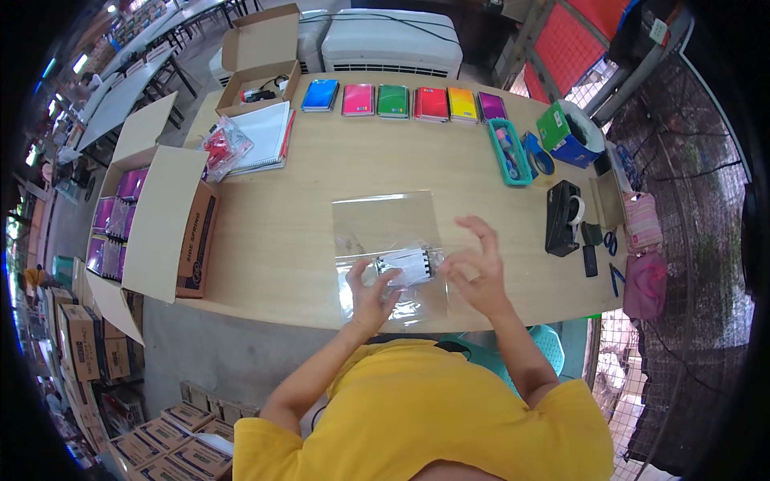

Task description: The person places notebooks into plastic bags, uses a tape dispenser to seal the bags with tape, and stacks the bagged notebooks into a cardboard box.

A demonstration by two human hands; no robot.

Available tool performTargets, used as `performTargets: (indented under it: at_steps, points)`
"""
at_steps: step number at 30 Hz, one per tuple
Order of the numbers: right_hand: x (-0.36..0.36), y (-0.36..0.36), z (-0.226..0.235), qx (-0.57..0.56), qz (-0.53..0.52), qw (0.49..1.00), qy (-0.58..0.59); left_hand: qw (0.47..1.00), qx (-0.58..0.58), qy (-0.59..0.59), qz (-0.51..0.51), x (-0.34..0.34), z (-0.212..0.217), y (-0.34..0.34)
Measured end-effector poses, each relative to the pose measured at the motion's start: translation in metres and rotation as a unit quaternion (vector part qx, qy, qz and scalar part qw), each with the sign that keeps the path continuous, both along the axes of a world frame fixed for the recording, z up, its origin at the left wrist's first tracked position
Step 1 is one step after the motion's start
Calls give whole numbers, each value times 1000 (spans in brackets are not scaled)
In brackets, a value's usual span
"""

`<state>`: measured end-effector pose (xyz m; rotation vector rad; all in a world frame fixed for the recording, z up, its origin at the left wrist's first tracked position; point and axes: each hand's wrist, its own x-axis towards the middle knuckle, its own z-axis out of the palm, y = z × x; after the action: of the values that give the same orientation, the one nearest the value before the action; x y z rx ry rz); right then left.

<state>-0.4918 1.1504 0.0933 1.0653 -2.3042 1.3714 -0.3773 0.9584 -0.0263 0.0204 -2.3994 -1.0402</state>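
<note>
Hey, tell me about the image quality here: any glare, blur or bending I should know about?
In the head view, fisheye distortion bows the table edges and leaves the corners black; in that same view, bright glints streak the clear plastic; also in the head view, the right hand looks slightly soft, possibly from motion.

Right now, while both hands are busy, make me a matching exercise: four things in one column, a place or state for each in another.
Column one
1. White spiral notepad
2. Clear plastic sheet
3. Tape dispenser
4. Open carton

Column two
A. Black, on the right side of the table
B. Between the left hand and the right hand
C. Holding purple notebooks
D. Lying under the notepad

Pairs: 1-B, 2-D, 3-A, 4-C
</note>
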Motion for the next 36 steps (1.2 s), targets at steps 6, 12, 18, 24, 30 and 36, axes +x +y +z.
performTargets:
  at_steps: [6, 12, 18, 24, 30, 36]
  points:
    - [-27, -9, 49, 368, 281, 886, -24, 958, -167, -6, -232, -19, 29, -49]
    - [-70, -26, 4, 510, 337, 780, 131, 899, -214, -100, -369, -45, 43, -73]
    - [-77, -50, 14, 480, 404, 778, -30, 859, -293, -117, -403, -47, 62, -70]
    - [-71, -67, -2, 357, 416, 836, 14, 849, -296, -141, -414, -52, 62, -68]
    - [-67, -77, -19, 323, 374, 860, 131, 874, -221, -116, -417, -55, 50, -69]
    - [-57, -47, -84, 78, 261, 927, -258, 974, -79, 8, -210, -44, 21, -33]
